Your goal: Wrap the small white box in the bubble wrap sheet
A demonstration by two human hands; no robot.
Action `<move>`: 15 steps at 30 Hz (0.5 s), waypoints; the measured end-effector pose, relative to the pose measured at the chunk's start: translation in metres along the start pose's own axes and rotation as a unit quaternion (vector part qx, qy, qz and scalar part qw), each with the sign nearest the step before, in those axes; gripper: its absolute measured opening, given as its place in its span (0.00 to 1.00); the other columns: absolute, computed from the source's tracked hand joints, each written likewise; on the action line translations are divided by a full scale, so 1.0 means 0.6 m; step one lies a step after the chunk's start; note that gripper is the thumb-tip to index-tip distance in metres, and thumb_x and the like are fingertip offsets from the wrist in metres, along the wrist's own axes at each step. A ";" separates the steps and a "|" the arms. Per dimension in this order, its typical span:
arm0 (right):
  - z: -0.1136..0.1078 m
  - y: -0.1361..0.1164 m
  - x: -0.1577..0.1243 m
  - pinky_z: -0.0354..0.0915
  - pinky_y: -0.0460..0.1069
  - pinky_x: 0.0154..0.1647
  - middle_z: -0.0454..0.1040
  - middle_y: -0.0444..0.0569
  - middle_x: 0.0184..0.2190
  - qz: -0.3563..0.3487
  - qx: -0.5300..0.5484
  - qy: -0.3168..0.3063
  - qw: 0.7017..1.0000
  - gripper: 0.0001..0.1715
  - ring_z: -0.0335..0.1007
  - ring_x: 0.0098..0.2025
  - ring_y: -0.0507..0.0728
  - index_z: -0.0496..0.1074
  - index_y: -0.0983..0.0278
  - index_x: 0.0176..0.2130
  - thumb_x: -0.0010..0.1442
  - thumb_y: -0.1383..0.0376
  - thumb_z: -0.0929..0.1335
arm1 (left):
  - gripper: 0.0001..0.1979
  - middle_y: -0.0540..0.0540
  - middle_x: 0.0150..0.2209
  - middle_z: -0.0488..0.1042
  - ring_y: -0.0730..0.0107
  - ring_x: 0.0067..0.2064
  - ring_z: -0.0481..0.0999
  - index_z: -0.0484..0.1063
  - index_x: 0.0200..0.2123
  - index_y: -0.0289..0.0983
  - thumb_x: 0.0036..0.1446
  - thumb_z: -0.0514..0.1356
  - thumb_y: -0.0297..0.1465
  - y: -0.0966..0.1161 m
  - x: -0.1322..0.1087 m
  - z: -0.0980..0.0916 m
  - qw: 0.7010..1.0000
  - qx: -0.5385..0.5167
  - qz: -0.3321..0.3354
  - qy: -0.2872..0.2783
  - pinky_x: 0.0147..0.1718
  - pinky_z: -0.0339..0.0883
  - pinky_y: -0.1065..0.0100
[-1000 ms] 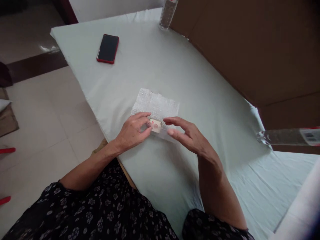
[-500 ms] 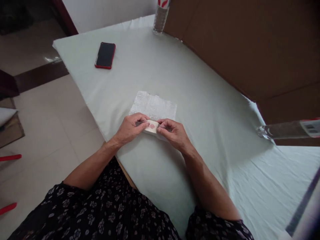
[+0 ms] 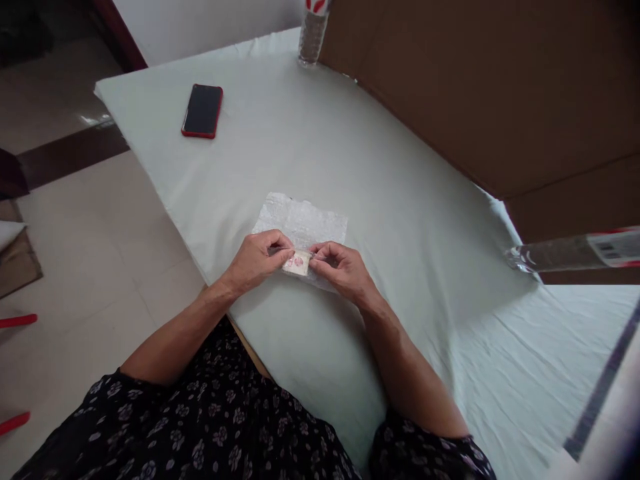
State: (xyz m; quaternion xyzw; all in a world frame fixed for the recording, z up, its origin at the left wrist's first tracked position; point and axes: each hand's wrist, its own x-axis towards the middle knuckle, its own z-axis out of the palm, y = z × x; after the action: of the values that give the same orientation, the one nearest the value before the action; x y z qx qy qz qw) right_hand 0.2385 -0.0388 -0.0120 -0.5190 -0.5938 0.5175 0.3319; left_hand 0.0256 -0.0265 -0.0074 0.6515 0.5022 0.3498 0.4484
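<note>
A small pale block with a red mark (image 3: 297,262) lies on the near edge of a sheet of bubble wrap (image 3: 302,222) spread on the pale green cloth of the table (image 3: 390,200). My left hand (image 3: 256,259) pinches the block's left end with thumb and fingers curled. From the right, my right hand (image 3: 340,267) pinches its other end together with the wrap's near edge, fingers bent in. The block's lower side is hidden by my fingers.
A red-cased phone (image 3: 203,111) lies face up at the far left of the table. A plastic bottle (image 3: 311,33) stands at the back; another bottle (image 3: 570,252) lies on its side at the right. Large brown cardboard (image 3: 500,93) leans along the right. Tiled floor lies beyond the left edge.
My right hand, which hovered open beside the block a second ago, has closed onto its right end. Both hands have drawn together around the block.
</note>
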 end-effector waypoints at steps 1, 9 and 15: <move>-0.001 -0.002 0.000 0.64 0.50 0.38 0.80 0.51 0.40 0.004 -0.003 -0.004 1.000 0.12 0.72 0.38 0.55 0.68 0.62 0.25 0.52 0.58 0.71 | 0.05 0.49 0.32 0.80 0.69 0.35 0.77 0.76 0.30 0.37 0.55 0.62 0.33 0.000 0.000 -0.001 1.000 0.002 -0.004 -0.004 0.36 0.68 0.69; -0.007 -0.011 0.001 0.62 0.48 0.34 0.79 0.51 0.42 0.021 -0.014 -0.037 0.999 0.12 0.69 0.35 0.53 0.66 0.63 0.25 0.52 0.59 0.70 | 0.07 0.49 0.31 0.78 0.70 0.33 0.73 0.75 0.29 0.37 0.52 0.63 0.35 0.005 0.002 -0.005 0.999 0.027 -0.029 -0.022 0.33 0.65 0.69; -0.020 -0.011 -0.006 0.63 0.50 0.33 0.80 0.51 0.40 -0.007 -0.126 0.006 0.992 0.10 0.71 0.34 0.55 0.70 0.62 0.29 0.56 0.58 0.69 | 0.07 0.51 0.28 0.75 0.72 0.30 0.69 0.75 0.28 0.37 0.52 0.63 0.35 0.004 0.008 -0.007 0.999 0.020 -0.032 -0.037 0.30 0.61 0.70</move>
State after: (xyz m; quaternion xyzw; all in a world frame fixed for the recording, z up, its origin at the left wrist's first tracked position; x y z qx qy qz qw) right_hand 0.2484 -0.0385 -0.0022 -0.5553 -0.6562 0.4330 0.2711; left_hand 0.0238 -0.0209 -0.0035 0.6561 0.5127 0.3008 0.4649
